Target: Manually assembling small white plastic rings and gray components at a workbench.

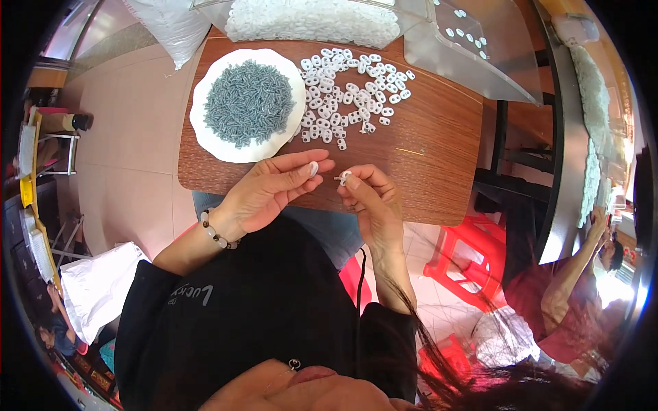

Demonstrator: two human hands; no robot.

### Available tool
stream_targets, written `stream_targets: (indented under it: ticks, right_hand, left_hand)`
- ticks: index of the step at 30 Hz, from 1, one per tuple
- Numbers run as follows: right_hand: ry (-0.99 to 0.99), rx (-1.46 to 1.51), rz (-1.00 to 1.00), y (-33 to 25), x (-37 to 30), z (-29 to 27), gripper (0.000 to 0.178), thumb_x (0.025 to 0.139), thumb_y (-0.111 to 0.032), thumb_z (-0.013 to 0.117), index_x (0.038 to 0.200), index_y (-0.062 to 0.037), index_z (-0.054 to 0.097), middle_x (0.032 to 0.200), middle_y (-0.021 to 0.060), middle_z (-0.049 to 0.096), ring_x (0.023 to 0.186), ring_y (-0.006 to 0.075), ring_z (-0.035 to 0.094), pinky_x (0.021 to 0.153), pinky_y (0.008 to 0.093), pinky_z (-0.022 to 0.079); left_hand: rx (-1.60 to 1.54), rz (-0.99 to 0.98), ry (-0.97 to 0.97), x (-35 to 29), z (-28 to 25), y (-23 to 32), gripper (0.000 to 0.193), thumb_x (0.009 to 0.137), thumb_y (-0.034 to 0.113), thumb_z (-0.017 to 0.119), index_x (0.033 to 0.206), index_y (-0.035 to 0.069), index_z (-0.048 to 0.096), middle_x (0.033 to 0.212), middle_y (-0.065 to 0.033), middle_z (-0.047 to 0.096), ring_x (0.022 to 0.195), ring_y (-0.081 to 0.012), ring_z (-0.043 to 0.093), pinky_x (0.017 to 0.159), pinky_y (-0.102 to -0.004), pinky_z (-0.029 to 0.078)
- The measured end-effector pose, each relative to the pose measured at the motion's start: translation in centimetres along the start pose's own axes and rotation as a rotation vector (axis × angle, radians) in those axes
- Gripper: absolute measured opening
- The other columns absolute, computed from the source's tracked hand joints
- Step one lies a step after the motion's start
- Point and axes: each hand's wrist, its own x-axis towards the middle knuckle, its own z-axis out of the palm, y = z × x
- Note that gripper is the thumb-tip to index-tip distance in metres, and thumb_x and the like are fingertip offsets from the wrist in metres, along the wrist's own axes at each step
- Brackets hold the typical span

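Both my hands are raised over the near edge of a brown wood-grain table (439, 137). My left hand (274, 185) pinches a small white plastic piece (313, 168) between thumb and fingers. Close beside it, my right hand (373, 198) grips another white plastic piece (345, 177); a tiny tip sticks out on its left, too small to name. Beyond my hands lies a spread of white oval two-hole plastic pieces (327, 107), like cord locks. To their left stands a white scalloped plate (200, 113) heaped with small grey metal springs (248, 103).
A clear bin of white parts (312, 20) stands at the far edge, beside a translucent tray (466, 58) with a few pieces. A white sack (168, 27) is far left. Red stools (469, 264) stand right, near another person (569, 308) at a dark table.
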Motion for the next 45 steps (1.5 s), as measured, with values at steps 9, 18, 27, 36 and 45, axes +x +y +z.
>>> stream_targets:
  ticks: [9, 18, 27, 36, 45]
  right_hand:
    - [-0.009, 0.007, -0.052, 0.4, -0.1, 0.4, 0.010, 0.088, -0.009, 0.066, 0.097, -0.0033, 0.064, 0.085, 0.0032, 0.066, 0.074, 0.0081, 0.060, 0.066, 0.0204, 0.047]
    - [0.021, 0.002, -0.054, 0.7, -0.2, 0.3, 0.009, 0.088, -0.007, 0.066, 0.096, -0.0028, 0.065, 0.085, 0.0033, 0.066, 0.075, 0.0083, 0.061, 0.067, 0.0209, 0.047]
    - [-0.005, 0.076, -0.032, 0.8, -0.4, 0.3, 0.010, 0.090, -0.010, 0.063, 0.096, -0.0025, 0.064, 0.084, 0.0037, 0.065, 0.072, 0.0092, 0.060, 0.066, 0.0218, 0.048]
    - [-0.056, 0.145, 0.009, 0.9, -0.1, 0.5, 0.014, 0.092, -0.014, 0.061, 0.099, -0.0020, 0.061, 0.083, 0.0043, 0.064, 0.073, 0.0118, 0.060, 0.070, 0.0241, 0.049]
    - [-0.067, 0.099, -0.018, 1.2, -0.1, 0.5, 0.013, 0.092, -0.014, 0.061, 0.097, -0.0023, 0.060, 0.083, 0.0043, 0.064, 0.074, 0.0116, 0.060, 0.073, 0.0248, 0.049]
  left_hand:
    - [-0.065, -0.026, 0.007, 0.5, -1.0, -1.4, 0.032, 0.093, 0.010, 0.060, 0.124, 0.002, 0.058, 0.121, -0.0105, 0.062, 0.104, -0.0119, 0.061, 0.093, -0.0249, 0.049]
    - [0.000, 0.004, 0.032, 0.8, -1.4, -1.6, 0.027, 0.091, 0.013, 0.064, 0.116, 0.003, 0.064, 0.104, -0.0051, 0.067, 0.092, -0.0116, 0.064, 0.083, -0.0254, 0.054]
    - [0.174, 0.095, 0.094, 1.0, -0.8, -2.0, 0.026, 0.091, 0.021, 0.065, 0.113, 0.006, 0.067, 0.090, 0.0051, 0.066, 0.077, -0.0024, 0.059, 0.069, -0.0175, 0.048]
    - [0.395, 0.221, 0.082, 1.7, 1.0, -3.4, 0.025, 0.095, 0.025, 0.059, 0.108, 0.005, 0.069, 0.085, 0.0018, 0.067, 0.075, -0.0034, 0.058, 0.064, -0.0180, 0.045]
    - [0.349, 0.202, 0.069, 1.4, -0.2, -3.1, 0.020, 0.092, 0.017, 0.065, 0.103, 0.002, 0.068, 0.089, -0.0014, 0.068, 0.076, -0.0057, 0.059, 0.063, -0.0191, 0.046]
